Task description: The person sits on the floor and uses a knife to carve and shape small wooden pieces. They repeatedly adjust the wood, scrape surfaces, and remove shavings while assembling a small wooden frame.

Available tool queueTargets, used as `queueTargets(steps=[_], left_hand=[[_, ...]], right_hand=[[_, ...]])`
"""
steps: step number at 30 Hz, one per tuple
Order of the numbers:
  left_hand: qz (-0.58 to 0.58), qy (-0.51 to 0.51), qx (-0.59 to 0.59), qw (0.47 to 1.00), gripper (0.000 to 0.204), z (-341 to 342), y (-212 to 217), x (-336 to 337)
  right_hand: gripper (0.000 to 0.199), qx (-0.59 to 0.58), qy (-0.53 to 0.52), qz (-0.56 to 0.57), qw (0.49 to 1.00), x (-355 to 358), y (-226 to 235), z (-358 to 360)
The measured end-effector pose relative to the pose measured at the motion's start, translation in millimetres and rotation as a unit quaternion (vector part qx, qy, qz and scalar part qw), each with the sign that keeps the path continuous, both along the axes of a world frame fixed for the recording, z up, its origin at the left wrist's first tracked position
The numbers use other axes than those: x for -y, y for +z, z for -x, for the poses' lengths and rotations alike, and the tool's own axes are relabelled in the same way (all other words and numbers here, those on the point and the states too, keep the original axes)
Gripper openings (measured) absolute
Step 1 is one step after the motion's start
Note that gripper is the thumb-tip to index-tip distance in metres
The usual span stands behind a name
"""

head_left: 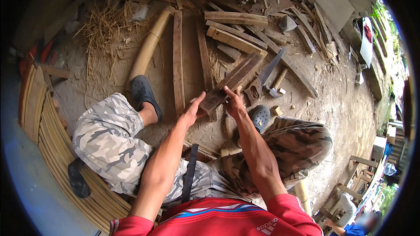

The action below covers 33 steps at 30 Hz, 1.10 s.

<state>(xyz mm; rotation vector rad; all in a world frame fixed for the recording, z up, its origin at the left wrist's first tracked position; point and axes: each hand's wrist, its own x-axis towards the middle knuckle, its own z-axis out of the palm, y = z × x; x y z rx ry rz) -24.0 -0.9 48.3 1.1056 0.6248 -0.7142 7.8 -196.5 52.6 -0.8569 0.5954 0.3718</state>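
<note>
— What sort of place is this?

— An open-air woodworking yard on a bare dirt floor (332, 100). Just beyond the hands' grip lie a handsaw (265, 75) and a hammer (277, 85).

— What else shows it?

— Farther out from the grip sits a heap of offcut planks (245, 26), with a bamboo pole (150, 43) and dry straw (105, 28) to its left. Split bamboo strips (41, 118) are stacked well to the left, and wooden chair frames (350, 183) stand far right.

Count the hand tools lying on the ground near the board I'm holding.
2: a handsaw just right of the board, and a hammer beside the saw's handle on its right. More tools may be hidden among the scrap wood beyond.
</note>
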Motion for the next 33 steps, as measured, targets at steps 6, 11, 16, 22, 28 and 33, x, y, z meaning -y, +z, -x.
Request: queueTargets(steps=[6, 11, 16, 22, 28, 33], left_hand=[[-0.099, -0.020, -0.042, 0.994, 0.089, 15, -19, 1], [-0.133, 0.005, -0.111, 0.985, 0.094, 39, -35, -7], [-0.063, 0.037, -0.120, 0.990, 0.079, 46, -53, -22], [0.017, 0.051, -0.099, 0.994, 0.051, 40, -37, -39], [-0.142, 0.075, 0.161, 0.974, 0.051, -10, 32, -34], [-0.150, 0.021, 0.359, 0.921, 0.057, -53, 108, -50]], right_hand=[[0.063, 0.031, 0.045, 0.119, 0.991, -24, -9, 9], [0.076, 0.050, 0.113, 0.245, 0.962, -44, -30, 25], [0.073, 0.093, 0.142, 0.363, 0.916, -49, -44, 29], [0.065, 0.041, 0.046, 0.154, 0.986, -36, -28, -2], [0.070, 0.081, 0.024, 0.030, 0.996, -15, 5, -59], [0.041, 0.149, -0.017, -0.112, 0.982, -8, 41, -76]])
